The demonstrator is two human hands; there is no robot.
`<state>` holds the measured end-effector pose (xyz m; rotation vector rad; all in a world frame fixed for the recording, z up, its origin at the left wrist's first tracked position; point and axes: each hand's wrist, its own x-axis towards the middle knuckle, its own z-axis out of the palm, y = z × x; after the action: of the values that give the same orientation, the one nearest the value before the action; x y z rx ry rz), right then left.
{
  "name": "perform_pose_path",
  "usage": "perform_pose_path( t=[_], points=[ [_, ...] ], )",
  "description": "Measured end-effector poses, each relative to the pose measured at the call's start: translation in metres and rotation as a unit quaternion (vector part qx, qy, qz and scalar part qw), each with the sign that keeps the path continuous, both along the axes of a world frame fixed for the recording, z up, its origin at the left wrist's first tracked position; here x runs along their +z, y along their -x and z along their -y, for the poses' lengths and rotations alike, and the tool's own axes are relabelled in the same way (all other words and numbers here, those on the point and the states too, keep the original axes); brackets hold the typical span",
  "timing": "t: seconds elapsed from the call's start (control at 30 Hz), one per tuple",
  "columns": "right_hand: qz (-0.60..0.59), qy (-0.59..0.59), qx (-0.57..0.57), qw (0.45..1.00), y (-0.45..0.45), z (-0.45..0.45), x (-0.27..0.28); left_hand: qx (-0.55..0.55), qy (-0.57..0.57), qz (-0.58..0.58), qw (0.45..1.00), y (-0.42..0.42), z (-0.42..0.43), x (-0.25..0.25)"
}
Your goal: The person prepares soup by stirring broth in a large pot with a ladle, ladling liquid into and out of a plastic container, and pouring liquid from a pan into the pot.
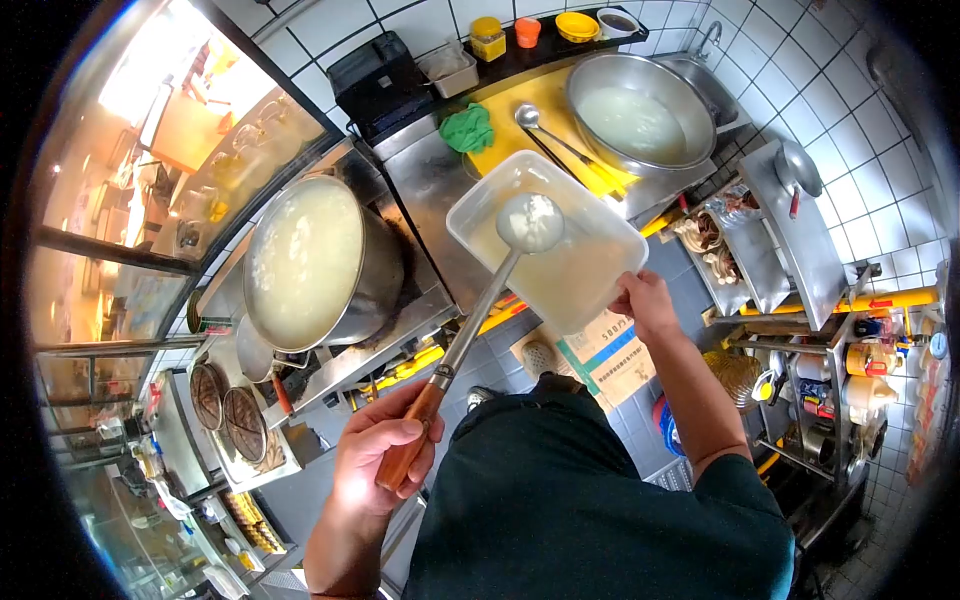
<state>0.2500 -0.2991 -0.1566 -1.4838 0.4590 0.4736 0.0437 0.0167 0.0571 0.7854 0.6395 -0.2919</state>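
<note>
With the left hand (pixel 388 445) gripping a wooden-handled steel ladle (pixel 468 332), the right hand's (pixel 648 300) one-corner hold on the translucent rectangular plastic tub (pixel 520 174) risks tilt-induced spillage.

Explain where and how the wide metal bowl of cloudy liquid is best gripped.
Take the bowl two-handed, at opposite sides of its rim, from above: it is wide and round, shows no handle, and its liquid probably needs keeping level.
</note>
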Motion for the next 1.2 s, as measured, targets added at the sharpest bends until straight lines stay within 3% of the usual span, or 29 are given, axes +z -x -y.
perform_pose_path(
  t=[0.9, 1.2],
  points=[
    [0.003, -0.056, -0.036, 0.998, -0.011, -0.023, -0.009, 0.044, 0.003, 0.021, 0.999, -0.018, 0.008, 0.016],
    [0.003, -0.017, -0.034, 0.999, -0.014, -0.028, -0.007, 0.143, 0.045, 0.051, 0.987, 0.000, -0.008, 0.042]
  ],
)
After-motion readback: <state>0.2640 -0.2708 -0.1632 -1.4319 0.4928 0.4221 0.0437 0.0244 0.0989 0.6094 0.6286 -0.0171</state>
